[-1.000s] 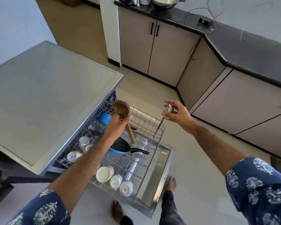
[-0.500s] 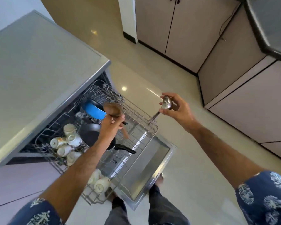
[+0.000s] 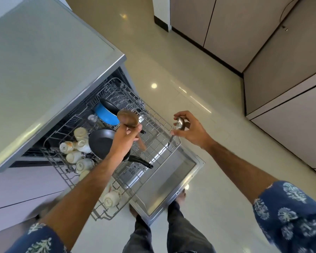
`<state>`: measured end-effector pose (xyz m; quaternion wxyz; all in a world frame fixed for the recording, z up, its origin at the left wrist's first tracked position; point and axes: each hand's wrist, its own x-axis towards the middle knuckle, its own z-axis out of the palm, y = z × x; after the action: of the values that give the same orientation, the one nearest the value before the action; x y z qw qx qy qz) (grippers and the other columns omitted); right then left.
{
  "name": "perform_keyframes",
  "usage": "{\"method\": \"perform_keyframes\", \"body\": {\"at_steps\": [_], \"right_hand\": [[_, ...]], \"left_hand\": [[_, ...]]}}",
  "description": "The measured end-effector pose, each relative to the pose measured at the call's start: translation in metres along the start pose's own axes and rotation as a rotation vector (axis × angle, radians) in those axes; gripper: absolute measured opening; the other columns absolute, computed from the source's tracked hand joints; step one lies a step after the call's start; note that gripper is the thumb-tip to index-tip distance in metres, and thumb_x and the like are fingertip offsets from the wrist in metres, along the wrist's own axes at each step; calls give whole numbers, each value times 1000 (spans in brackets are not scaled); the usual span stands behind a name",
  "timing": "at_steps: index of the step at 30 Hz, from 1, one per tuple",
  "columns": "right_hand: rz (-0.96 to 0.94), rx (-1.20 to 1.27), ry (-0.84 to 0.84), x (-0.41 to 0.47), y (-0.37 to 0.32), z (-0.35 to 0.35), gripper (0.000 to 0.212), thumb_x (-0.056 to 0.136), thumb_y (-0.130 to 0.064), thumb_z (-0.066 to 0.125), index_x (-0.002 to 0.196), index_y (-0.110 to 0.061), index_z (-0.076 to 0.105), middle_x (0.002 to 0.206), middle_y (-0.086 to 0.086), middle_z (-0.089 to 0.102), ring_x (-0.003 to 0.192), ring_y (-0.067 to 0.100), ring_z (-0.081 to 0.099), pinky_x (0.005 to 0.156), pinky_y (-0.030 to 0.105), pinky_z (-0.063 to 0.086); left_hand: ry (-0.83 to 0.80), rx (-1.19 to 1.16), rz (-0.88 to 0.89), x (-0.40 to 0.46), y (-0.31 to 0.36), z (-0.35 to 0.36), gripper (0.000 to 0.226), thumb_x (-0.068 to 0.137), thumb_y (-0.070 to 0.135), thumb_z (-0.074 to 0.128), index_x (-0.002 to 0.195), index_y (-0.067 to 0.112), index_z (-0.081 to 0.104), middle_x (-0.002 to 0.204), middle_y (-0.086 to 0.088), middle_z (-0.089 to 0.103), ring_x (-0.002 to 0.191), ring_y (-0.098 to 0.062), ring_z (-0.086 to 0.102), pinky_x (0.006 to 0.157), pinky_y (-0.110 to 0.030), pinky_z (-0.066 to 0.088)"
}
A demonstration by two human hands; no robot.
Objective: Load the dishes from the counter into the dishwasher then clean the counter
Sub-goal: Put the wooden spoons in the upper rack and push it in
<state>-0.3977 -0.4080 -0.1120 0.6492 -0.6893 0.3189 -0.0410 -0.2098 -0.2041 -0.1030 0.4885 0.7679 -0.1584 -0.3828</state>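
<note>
The dishwasher's wire rack (image 3: 159, 125) is pulled out over the open door (image 3: 173, 181). It holds a black frying pan (image 3: 100, 141), a blue pan (image 3: 106, 114) and several white cups (image 3: 80, 147). My left hand (image 3: 125, 139) grips a wooden spoon (image 3: 128, 118) just below its bowl, bowl up, over the middle of the rack. My right hand (image 3: 192, 128) pinches a metal spoon (image 3: 179, 123) by its bowl, the handle hanging down above the rack's right rim.
The grey dishwasher top (image 3: 40, 73) fills the upper left. Beige cabinets (image 3: 263, 42) run along the right and back, with glossy tiled floor (image 3: 217, 152) between. My feet (image 3: 181, 195) stand at the front edge of the open door.
The view has tilted down and closer to the rack. Both hands have stayed over the rack with their spoons, the left one lowering slightly toward the pans.
</note>
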Motion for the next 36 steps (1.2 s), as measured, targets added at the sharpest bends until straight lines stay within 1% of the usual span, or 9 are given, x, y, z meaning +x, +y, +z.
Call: {"method": "perform_keyframes", "body": {"at_steps": [6, 10, 12, 16, 21, 25, 29, 32, 36], "right_hand": [[-18, 74, -22, 9, 4, -2, 61, 74, -2, 84, 125, -13, 53, 126, 7, 60, 109, 16, 67, 99, 37, 54], [33, 152, 111, 2, 13, -4, 62, 71, -3, 86, 121, -15, 51, 122, 9, 60, 107, 20, 68, 95, 43, 56], [30, 127, 122, 2, 12, -3, 62, 70, -8, 88, 120, -17, 51, 121, 6, 61, 107, 19, 68, 94, 42, 57], [-21, 27, -12, 5, 1, 4, 63, 69, -15, 89, 121, -21, 54, 121, -1, 61, 110, 15, 66, 91, 34, 57], [7, -24, -125, 8, 23, 10, 60, 71, -6, 86, 119, -23, 53, 125, 1, 57, 115, 18, 62, 94, 39, 57], [61, -164, -203, 15, 51, 15, 62, 71, -16, 87, 118, -34, 51, 120, 1, 59, 106, 25, 65, 94, 46, 55], [85, -296, -212, 28, 73, 29, 63, 74, -15, 85, 124, -23, 48, 118, 7, 59, 108, 29, 61, 90, 37, 53], [90, -369, -169, 35, 83, 39, 67, 73, -14, 86, 128, -23, 48, 120, 7, 58, 106, 27, 59, 92, 44, 53], [1, -679, -204, 43, 84, 48, 75, 75, -24, 84, 139, -21, 45, 132, 5, 54, 117, 27, 48, 99, 43, 44]], "left_hand": [[-33, 14, 0, -2, -10, 6, 69, 76, 61, 69, 116, 6, 59, 113, -2, 70, 109, -13, 67, 82, -40, 60], [-59, 40, 5, -5, -10, 3, 63, 80, 63, 68, 110, 9, 60, 110, -7, 70, 110, -19, 67, 87, -47, 59], [-62, 43, 9, -6, -10, 1, 58, 80, 61, 68, 109, 11, 60, 110, -3, 70, 112, -16, 66, 87, -48, 59], [-66, 71, 25, -9, -8, 0, 42, 83, 54, 67, 103, 19, 60, 106, 6, 70, 107, -9, 67, 86, -50, 58], [-87, 79, 21, -12, -8, -1, 52, 83, 58, 67, 107, 12, 57, 105, -3, 71, 110, -13, 67, 89, -53, 57], [-73, 69, 0, -12, -9, -1, 55, 81, 55, 70, 109, 9, 58, 101, 3, 71, 106, -12, 68, 87, -50, 58], [-68, 124, -14, -8, -18, -4, 49, 89, 52, 68, 106, 7, 61, 96, -3, 71, 104, -15, 69, 85, -48, 60], [-96, 159, -11, -6, -23, -4, 59, 86, 63, 64, 102, 6, 61, 88, -11, 73, 103, -18, 70, 85, -51, 59], [-74, 202, 11, -10, -24, 2, 51, 84, 62, 65, 103, 16, 60, 84, -8, 73, 90, -15, 71, 88, -50, 55]]}}
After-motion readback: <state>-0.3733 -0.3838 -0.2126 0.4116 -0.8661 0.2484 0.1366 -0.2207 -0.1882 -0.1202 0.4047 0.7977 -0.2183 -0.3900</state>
